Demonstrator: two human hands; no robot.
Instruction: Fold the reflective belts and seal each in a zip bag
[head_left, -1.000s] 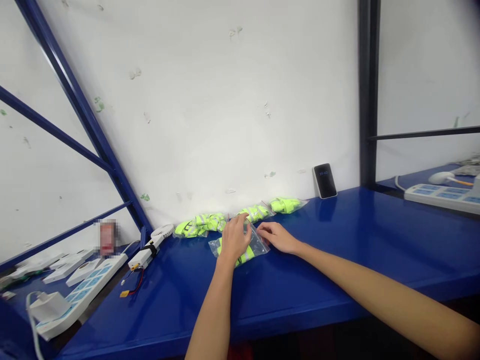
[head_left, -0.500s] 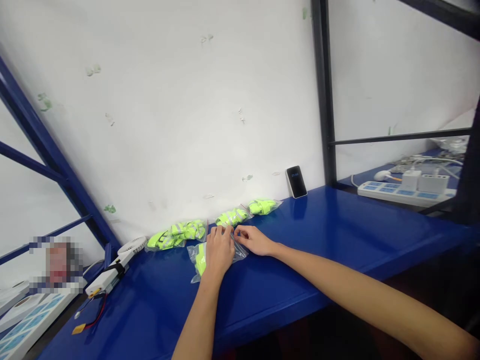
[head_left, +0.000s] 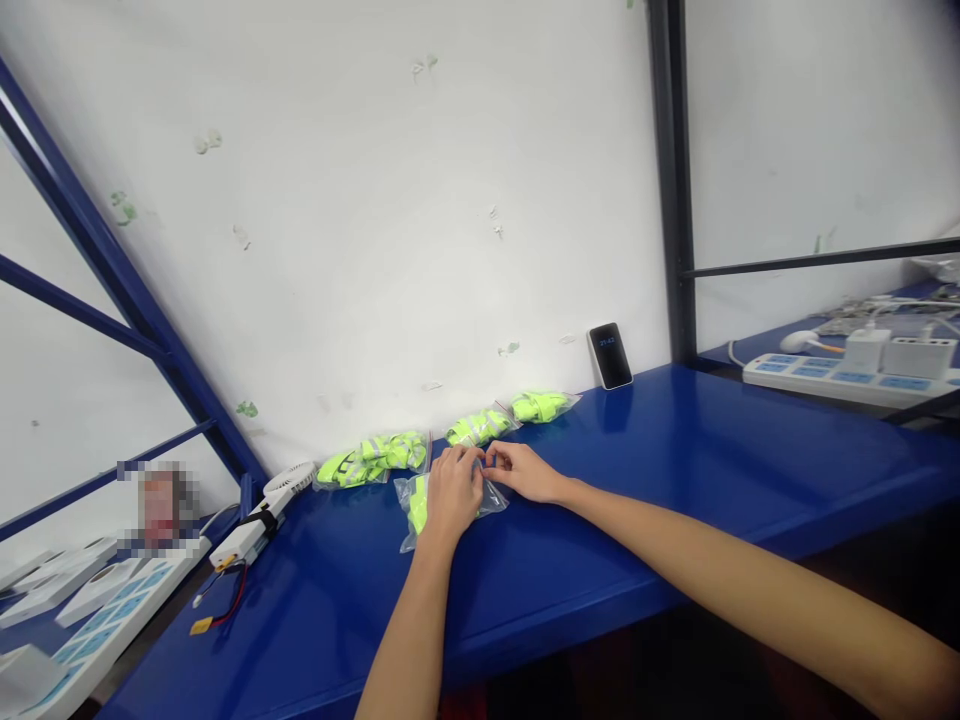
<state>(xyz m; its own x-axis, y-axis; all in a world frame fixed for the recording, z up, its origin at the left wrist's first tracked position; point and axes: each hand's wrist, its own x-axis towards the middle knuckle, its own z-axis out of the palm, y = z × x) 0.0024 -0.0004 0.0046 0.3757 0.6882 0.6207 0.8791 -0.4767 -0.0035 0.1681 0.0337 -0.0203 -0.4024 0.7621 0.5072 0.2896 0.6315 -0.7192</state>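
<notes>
A clear plastic bag with neon yellow fabric inside [head_left: 418, 507] lies on the blue table, partly covered by my hands. My left hand [head_left: 455, 492] rests over the bag's middle, its fingers bent and pressed on it. Against the bag's right part, my right hand [head_left: 523, 472] is closed in a pinch at the plastic edge. Behind them, along the wall, are more bagged neon yellow bundles: a larger group at the left [head_left: 375, 458], one in the middle [head_left: 480, 427] and one at the right [head_left: 541, 405].
On the blue table [head_left: 675, 480], a black-screened device [head_left: 611, 356] leans on the wall. A small white fan [head_left: 291, 479] and a white battery pack with wires [head_left: 241, 540] lie at the left. Power strips [head_left: 112, 625] stand beyond the frame posts.
The whole view has shifted, so table items appear further right and slightly higher. Both hands stay at the bag with nearly the same pose.
</notes>
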